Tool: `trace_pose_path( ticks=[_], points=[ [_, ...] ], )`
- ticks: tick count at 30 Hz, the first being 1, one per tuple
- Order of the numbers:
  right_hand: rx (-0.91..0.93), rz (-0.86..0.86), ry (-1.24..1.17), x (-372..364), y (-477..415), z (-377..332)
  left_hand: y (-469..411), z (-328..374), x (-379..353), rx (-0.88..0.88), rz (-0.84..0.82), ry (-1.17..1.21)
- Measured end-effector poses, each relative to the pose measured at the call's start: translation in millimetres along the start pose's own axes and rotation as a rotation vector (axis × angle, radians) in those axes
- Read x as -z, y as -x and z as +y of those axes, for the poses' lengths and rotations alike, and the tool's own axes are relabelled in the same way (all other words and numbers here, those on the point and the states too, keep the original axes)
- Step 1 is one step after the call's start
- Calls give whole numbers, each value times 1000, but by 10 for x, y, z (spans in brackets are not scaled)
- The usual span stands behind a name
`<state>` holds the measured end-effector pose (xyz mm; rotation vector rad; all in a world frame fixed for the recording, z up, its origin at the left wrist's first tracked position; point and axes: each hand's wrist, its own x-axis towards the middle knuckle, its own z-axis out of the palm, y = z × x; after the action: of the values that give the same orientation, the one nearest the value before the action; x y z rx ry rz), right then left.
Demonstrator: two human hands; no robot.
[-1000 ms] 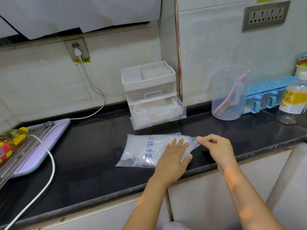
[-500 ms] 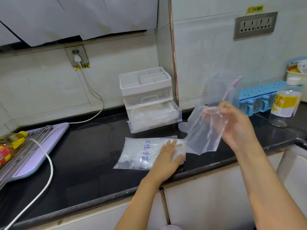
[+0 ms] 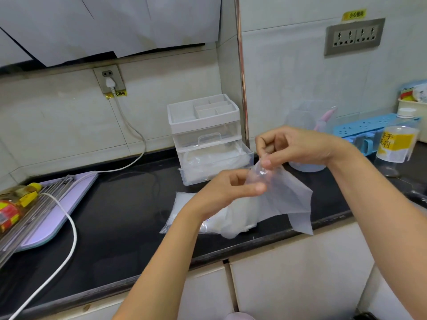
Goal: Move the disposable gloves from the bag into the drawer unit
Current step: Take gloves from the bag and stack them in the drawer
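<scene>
Glove (image 3: 284,197) pinched at its bunched top between fingers (image 3: 256,187) of our left hand (image 3: 226,192) and right hand (image 3: 298,146). Film looks thin, limp, slippery, so we judge the bunch the safest grip. Below fingers lies the bag (image 3: 184,204), drawer unit (image 3: 205,125) behind.

Black counter (image 3: 129,204) with bag (image 3: 183,205), drawer unit (image 3: 204,128)

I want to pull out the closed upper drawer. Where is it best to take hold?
Grip the arched handle at the middle of the upper drawer front, coming from the front; it sticks out from the smooth clear face, so fingers can likely hook it.
</scene>
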<state>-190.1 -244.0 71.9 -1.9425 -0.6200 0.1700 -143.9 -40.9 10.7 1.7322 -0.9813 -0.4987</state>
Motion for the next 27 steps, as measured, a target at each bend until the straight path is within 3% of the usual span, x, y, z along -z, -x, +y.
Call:
trace_pose_path(
  ticks=[6,12,19,23,27],
  points=[
    [-157,129,94,189,-55,10,-6,-40,138,76,-16,-4],
    [-359,-42,358,252,-337,35,-173,-49,342,119,40,-50],
    [-354,-113,664,303,-887,-83,-362,-27,626,202,-103,-143],
    [-322,-246,712,391,-1151,-193,-559,-16,820,173,-9,-127],
    [-368,-257,862,493,-1354,-245,-733,-31,1039,188,-46,-151]
  ],
)
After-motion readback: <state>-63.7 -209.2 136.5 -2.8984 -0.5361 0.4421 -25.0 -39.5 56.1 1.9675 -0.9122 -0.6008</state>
